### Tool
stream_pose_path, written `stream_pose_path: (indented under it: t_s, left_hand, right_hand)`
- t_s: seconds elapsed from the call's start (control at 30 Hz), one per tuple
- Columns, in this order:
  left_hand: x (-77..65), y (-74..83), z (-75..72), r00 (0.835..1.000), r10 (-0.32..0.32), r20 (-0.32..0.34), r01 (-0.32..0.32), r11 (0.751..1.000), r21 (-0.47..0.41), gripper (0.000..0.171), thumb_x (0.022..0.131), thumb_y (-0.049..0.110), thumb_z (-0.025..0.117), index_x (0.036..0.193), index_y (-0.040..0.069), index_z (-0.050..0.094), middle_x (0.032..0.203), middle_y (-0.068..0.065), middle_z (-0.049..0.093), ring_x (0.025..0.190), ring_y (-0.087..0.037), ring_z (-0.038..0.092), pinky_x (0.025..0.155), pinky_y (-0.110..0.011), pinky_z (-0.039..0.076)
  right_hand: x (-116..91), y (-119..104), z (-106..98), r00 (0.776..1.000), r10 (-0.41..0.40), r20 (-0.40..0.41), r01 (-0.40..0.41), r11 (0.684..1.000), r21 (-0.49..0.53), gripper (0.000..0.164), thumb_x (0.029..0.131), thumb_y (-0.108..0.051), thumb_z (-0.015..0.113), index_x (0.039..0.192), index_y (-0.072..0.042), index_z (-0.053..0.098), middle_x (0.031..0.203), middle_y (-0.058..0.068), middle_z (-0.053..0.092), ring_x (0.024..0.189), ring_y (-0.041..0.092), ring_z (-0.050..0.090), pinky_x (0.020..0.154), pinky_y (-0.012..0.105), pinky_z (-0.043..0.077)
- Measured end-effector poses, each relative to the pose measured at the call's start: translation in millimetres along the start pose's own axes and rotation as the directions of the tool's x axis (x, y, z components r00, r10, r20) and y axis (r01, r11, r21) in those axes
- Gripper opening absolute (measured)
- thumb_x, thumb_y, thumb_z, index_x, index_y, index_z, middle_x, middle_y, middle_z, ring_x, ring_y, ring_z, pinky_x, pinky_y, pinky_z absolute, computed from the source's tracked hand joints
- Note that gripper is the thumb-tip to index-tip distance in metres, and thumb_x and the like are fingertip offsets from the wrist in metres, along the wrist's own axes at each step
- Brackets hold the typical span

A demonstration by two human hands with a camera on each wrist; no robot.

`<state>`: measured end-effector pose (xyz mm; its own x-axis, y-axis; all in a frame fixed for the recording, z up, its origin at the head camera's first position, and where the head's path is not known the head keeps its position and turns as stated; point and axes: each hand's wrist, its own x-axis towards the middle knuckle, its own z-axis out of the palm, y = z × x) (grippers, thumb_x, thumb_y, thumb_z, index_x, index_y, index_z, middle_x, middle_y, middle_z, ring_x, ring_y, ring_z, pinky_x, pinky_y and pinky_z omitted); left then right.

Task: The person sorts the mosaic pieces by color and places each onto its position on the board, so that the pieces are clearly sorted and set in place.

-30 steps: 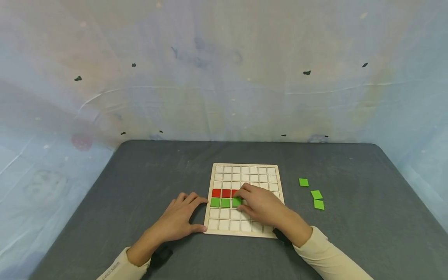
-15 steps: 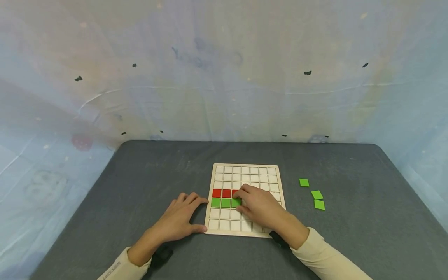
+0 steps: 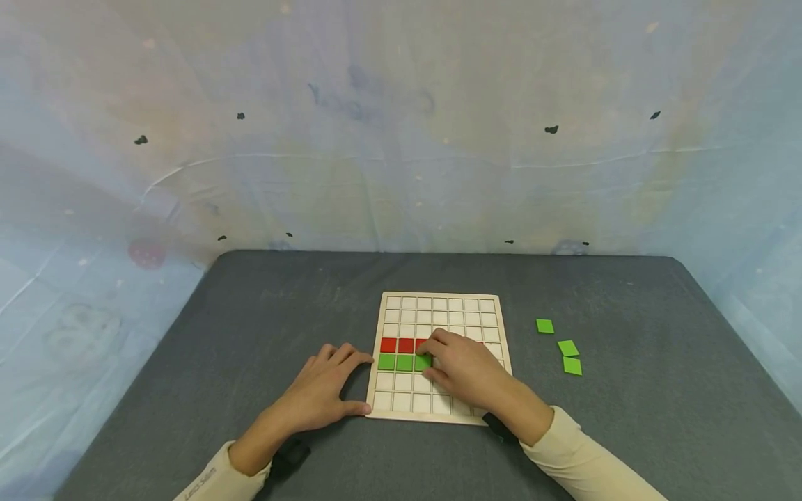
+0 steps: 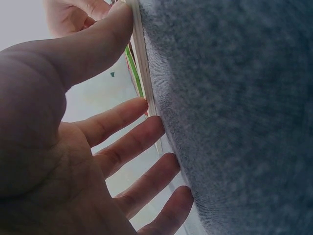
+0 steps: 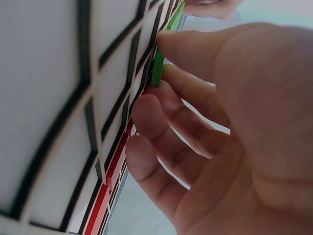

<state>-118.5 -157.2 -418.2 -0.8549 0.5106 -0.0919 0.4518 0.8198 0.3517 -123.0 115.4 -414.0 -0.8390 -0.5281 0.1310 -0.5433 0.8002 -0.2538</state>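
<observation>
A wooden grid board (image 3: 438,419) lies on the dark table. My right hand (image 3: 470,365) is over its middle. Thumb and forefinger pinch a green square tile (image 5: 157,68) at the third cell of a row, while the other fingers curve over a row of red tiles (image 5: 100,208). Two more green tiles (image 3: 404,362) fill the cells to its left. Above them, in the head view, are red tiles (image 3: 406,345), partly hidden by the right hand. My left hand (image 3: 322,393) rests with spread fingers at the board's left side, the thumb touching its lower-left corner.
To the right of the board three loose green tiles (image 3: 567,348) lie on the table (image 3: 645,334), two of them close together. A pale patterned cloth (image 3: 401,139) hangs behind the table and along both sides.
The right hand has shifted slightly left with the green tile, which now lines up with the two beside it. My left hand has stayed in place.
</observation>
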Motion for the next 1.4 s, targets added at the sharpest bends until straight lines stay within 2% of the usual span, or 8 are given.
stream_pose_path:
  t_s: [0.43,0.87,1.13,1.27,1.4]
  left_hand:
    - [-0.2,1.6,-1.8,1.0,0.004,0.002,-0.004,1.0,-0.014,0.069,0.076,0.046,0.083,0.136,0.024,0.057,0.126,0.004,0.054,0.103,-0.016,0.042,0.082,-0.039,0.036]
    - [-1.2,1.1,-2.4,1.0,0.006,0.008,-0.005,1.0,-0.023,0.07,0.077,0.047,0.082,0.137,0.023,0.056,0.126,0.003,0.053,0.103,-0.017,0.042,0.082,-0.04,0.036]
    - [-1.5,2.2,-2.3,1.0,0.007,0.007,-0.007,1.0,-0.023,0.069,0.077,0.046,0.083,0.136,0.023,0.056,0.126,0.002,0.054,0.103,-0.018,0.042,0.083,-0.041,0.036]
    - [-1.9,2.3,-2.8,1.0,0.01,0.005,-0.01,1.0,-0.029,0.069,0.077,0.046,0.083,0.136,0.022,0.057,0.126,0.002,0.054,0.102,-0.017,0.041,0.083,-0.041,0.036]
    - [-2.2,1.8,-2.6,1.0,0.009,0.002,-0.009,0.999,-0.039,0.069,0.077,0.046,0.083,0.136,0.023,0.057,0.127,0.002,0.054,0.102,-0.017,0.041,0.082,-0.04,0.035]
  right_hand:
    - [0,0,0,1.0,0.001,0.006,-0.001,1.0,0.008,0.028,0.089,-0.033,0.076,0.115,-0.024,0.071,0.1,-0.009,0.061,0.078,0.004,0.056,0.065,0.024,0.049]
    - [-3,0,-11,1.0,0.01,0.01,-0.01,1.0,0.019,0.028,0.088,-0.032,0.076,0.114,-0.023,0.072,0.103,-0.008,0.062,0.079,0.006,0.057,0.069,0.026,0.05]
    - [-34,18,-34,0.996,0.093,0.007,-0.093,0.995,0.046,0.028,0.09,-0.031,0.074,0.117,-0.023,0.069,0.111,-0.007,0.064,0.083,0.007,0.061,0.068,0.026,0.05]
    - [-57,38,-47,0.988,0.153,-0.009,-0.152,0.986,0.063,0.03,0.09,-0.029,0.075,0.119,-0.021,0.068,0.112,-0.005,0.063,0.075,0.004,0.054,0.062,0.023,0.044]
    - [-81,59,-55,0.97,0.241,-0.017,-0.24,0.969,0.063,0.034,0.089,-0.03,0.076,0.12,-0.022,0.068,0.108,-0.008,0.061,0.072,0.002,0.046,0.056,0.021,0.036]
